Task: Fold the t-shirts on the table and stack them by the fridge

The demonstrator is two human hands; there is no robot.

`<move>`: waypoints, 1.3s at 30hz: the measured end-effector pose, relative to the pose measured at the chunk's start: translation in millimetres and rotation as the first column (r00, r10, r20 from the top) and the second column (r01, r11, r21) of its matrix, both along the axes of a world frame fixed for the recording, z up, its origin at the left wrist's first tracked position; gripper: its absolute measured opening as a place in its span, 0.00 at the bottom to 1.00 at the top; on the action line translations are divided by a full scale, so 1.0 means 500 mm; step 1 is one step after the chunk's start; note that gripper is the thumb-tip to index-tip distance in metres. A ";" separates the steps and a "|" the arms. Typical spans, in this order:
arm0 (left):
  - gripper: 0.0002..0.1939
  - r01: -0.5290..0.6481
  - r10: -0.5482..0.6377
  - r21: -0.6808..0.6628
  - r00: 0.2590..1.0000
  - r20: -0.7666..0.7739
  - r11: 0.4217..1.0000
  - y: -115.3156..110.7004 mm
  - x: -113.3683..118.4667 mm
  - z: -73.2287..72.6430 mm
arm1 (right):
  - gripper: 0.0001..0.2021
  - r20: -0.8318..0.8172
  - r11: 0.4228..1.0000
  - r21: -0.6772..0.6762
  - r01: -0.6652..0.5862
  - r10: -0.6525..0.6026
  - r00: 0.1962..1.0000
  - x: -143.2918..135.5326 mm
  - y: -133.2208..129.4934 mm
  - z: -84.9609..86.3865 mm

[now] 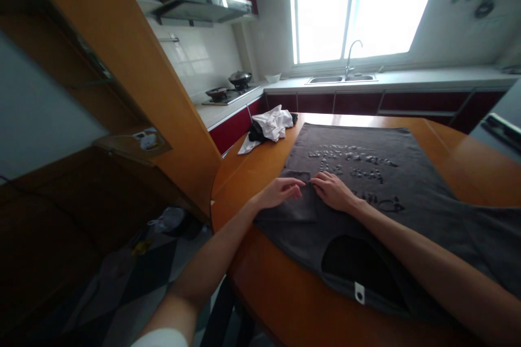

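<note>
A dark grey T-shirt [358, 146] with raised dark lettering lies spread over the wooden table, its neck opening and white label towards me. On the left, its sleeve [299, 209] is folded inward over the body. My left hand [280, 191] rests above that folded sleeve, index finger stretched out and the other fingers loosely bent, nothing visible in them. Just beside it, my right hand [332, 191] has its fingers together on the fabric at the sleeve's edge, seemingly pinching it. The fingertips of both hands nearly meet. My right forearm crosses the shirt.
A crumpled white and black garment pile [271, 124] lies at the far left of the round wooden table [244, 173]. Behind are a stove with pans [240, 78], a sink [342, 79] and a counter. A wooden partition [179, 114] stands left.
</note>
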State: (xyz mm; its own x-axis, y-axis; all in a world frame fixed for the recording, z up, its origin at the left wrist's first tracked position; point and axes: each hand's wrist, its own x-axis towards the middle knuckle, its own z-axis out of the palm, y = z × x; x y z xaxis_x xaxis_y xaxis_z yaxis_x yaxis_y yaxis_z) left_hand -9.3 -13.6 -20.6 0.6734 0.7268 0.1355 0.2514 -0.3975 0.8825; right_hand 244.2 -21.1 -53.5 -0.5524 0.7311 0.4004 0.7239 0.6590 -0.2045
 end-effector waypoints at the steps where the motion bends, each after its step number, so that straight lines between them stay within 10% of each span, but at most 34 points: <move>1: 0.18 -0.111 0.109 0.063 0.994 0.025 0.992 0.009 -0.005 -0.001 | 0.15 -0.001 1.000 -0.017 0.008 -0.008 1.000 0.002 0.002 -0.001; 8: 0.12 -0.576 0.570 0.222 0.816 0.094 0.787 0.069 -0.050 -0.020 | 0.16 -0.002 0.995 -0.084 0.049 -0.049 0.999 0.004 0.003 0.003; 23: 0.13 -0.484 0.483 0.160 0.874 0.049 0.860 0.061 -0.036 -0.026 | 0.13 0.116 0.983 0.047 0.179 -0.183 0.976 -0.002 -0.005 0.019; 31: 0.15 -0.538 0.532 0.159 0.843 0.082 0.828 0.070 -0.046 -0.030 | 0.20 -0.019 0.881 -0.178 0.438 -0.448 0.894 -0.052 0.073 0.022; 39: 0.13 -0.596 0.592 0.165 0.802 0.082 0.786 0.088 -0.067 -0.033 | 0.08 -0.129 0.860 -0.301 0.411 -0.464 0.876 -0.100 0.078 0.018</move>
State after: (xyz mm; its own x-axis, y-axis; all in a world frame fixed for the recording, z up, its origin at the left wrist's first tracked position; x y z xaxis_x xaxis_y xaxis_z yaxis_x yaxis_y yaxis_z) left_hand -42.7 30.4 -37.2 0.1110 0.9448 0.3083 0.4675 -0.3234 0.8227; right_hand 194.2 17.7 -44.7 -0.0832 0.9699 0.2290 0.8541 0.1878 -0.4850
